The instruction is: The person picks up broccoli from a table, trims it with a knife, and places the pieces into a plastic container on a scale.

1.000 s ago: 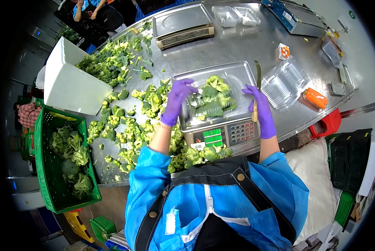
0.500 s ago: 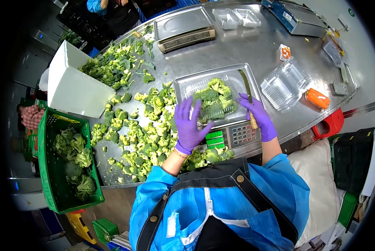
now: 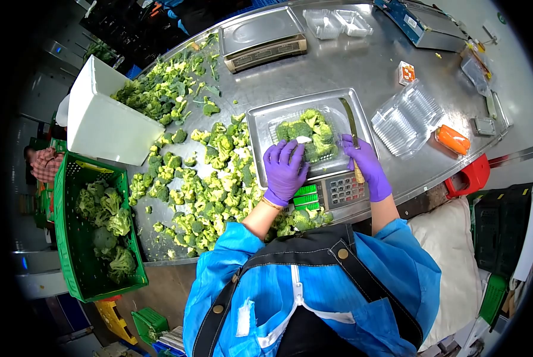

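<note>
My left hand [image 3: 284, 174], in a purple glove, reaches over the near left side of a clear plastic box [image 3: 324, 159]. Its fingers are slightly bent and its thumb stands apart; the fingertips touch the broccoli florets [image 3: 317, 132] in the box. One pale cut stem [image 3: 303, 140] shows by the fingertips. The box rests on the metal pan [image 3: 260, 119] of a scale with a green display [image 3: 306, 197]. At the pan's right edge my right hand [image 3: 367, 166], also gloved, is closed around the handle of a knife [image 3: 351, 122], whose blade points away from me.
Loose florets [image 3: 213, 196] cover the table's left side. A white bin [image 3: 109, 113] lies tipped behind them, and a green crate [image 3: 70, 232] holds broccoli heads. Empty clear boxes [image 3: 406, 122], wrapped carrots [image 3: 452, 140] and a small carton [image 3: 406, 72] lie rightward. Another scale [image 3: 263, 35] stands beyond.
My left hand has moved right and in over the box, its spread fingers now bent against the florets. The pale stem has come into view. My right hand keeps the knife in nearly the same place.
</note>
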Tool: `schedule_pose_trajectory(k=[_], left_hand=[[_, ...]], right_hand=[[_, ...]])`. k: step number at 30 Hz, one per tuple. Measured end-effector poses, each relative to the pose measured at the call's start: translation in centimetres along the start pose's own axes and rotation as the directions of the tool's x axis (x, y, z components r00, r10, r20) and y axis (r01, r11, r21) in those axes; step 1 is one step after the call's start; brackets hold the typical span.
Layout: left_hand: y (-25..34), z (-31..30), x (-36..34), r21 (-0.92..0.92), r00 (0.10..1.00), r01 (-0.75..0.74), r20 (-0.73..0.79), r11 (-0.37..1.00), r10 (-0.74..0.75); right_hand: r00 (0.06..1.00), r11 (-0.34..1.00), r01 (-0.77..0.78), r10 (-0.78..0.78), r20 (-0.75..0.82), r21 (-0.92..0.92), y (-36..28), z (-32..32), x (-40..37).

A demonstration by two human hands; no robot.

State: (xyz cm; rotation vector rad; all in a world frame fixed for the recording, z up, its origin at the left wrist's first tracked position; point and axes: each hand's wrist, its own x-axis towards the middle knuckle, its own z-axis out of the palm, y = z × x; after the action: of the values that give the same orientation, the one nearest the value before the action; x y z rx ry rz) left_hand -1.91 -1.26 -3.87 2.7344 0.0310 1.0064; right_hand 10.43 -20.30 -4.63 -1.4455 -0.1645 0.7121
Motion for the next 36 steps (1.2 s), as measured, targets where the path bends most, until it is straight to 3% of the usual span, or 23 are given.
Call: schedule_pose_trajectory(k=[5, 7, 11, 13, 15, 17, 18, 20, 23, 25, 28, 29, 31, 32, 33, 35, 36], left_hand=[[-1.2, -0.3, -0.2, -0.052, 0.995, -0.091, 0.028, 0.994, 0.093], [-1.6, -0.9, -0.7, -0.150, 0.992, -0.085, 0.077, 0.985, 0.098], [-2.0, -1.0, -0.8, -0.158, 0.989, -0.080, 0.110, 0.984, 0.098], [-1.8, -1.2, -0.4, -0.148, 0.986, -0.082, 0.131, 0.986, 0.102], [-1.6, -1.2, -0.5, -0.132, 0.984, -0.085, 0.146, 0.988, 0.104], [-1.8, -0.7, -1.0, -0.163, 0.987, -0.108, 0.098, 0.981, 0.125], [-2.0, -0.5, -1.2, -0.174, 0.988, -0.101, 0.098, 0.979, 0.119], [-2.1, -0.3, -1.3, -0.173, 0.989, -0.096, 0.094, 0.980, 0.113], [-2.7, 0.0, -1.4, -0.235, 0.992, -0.087, 0.067, 0.968, 0.106], [-3.0, -0.7, -1.2, -0.325, 0.985, -0.041, 0.143, 0.945, 0.092], [-3.3, -1.2, -2.0, -0.548, 0.989, 0.150, 0.090, 0.823, -0.120], [-3.1, -1.9, -2.0, -0.452, 0.976, 0.210, 0.042, 0.867, -0.215], [-3.7, -2.0, -2.7, -0.617, 0.867, 0.461, 0.160, 0.638, -0.472], [-4.4, -2.3, -2.9, -0.636, 0.703, 0.683, 0.440, 0.359, -0.559], [-5.1, -2.3, -2.6, -0.613, 0.638, 0.746, 0.544, 0.261, -0.545], [-6.7, -2.7, -1.9, -0.345, 0.287, 0.933, 0.886, -0.105, -0.365], [-6.9, -2.6, -1.8, -0.347, 0.301, 0.934, 0.889, -0.081, -0.345]], right_hand=[[0.999, 0.997, -0.032, 0.030, -0.034, -0.073, 1.1, -0.3, 0.0], [0.997, 0.997, -0.061, 0.059, -0.039, -0.045, 1.4, -0.3, -0.1], [0.997, 0.997, -0.073, 0.072, -0.038, -0.012, 1.2, -0.1, -0.4], [0.989, 0.984, -0.148, 0.148, 0.005, 0.098, 0.2, -0.1, -1.0], [0.990, 0.990, -0.134, 0.136, -0.045, 0.038, 1.4, -0.5, -0.8], [0.994, 0.993, -0.079, 0.086, -0.073, 0.091, 1.5, 0.0, -0.7], [0.997, 0.994, -0.044, 0.050, -0.059, 0.100, 1.1, 0.0, -0.5], [0.987, 0.977, -0.150, 0.138, 0.084, 0.151, 0.4, 0.1, -0.6], [0.992, 0.962, -0.123, 0.122, 0.020, 0.245, 0.8, 0.7, -0.2], [0.988, 0.966, -0.146, 0.133, 0.075, 0.214, 1.3, 0.2, 0.4], [0.986, 0.970, -0.159, 0.148, 0.074, 0.184, 1.2, 0.1, 0.3], [0.986, 0.968, -0.164, 0.156, 0.058, 0.191, 1.0, 0.2, 0.1], [0.988, 0.968, -0.152, 0.144, 0.052, 0.201, 0.5, 0.5, 0.4], [0.988, 0.974, -0.148, 0.140, 0.058, 0.174, 0.5, 0.5, 0.4], [0.988, 0.978, -0.151, 0.143, 0.065, 0.143, 0.5, 0.5, 0.4], [0.985, 0.980, -0.160, 0.151, 0.081, 0.118, 0.1, 0.5, 0.3], [0.982, 0.978, -0.177, 0.169, 0.085, 0.113, 0.1, 0.5, 0.3]])
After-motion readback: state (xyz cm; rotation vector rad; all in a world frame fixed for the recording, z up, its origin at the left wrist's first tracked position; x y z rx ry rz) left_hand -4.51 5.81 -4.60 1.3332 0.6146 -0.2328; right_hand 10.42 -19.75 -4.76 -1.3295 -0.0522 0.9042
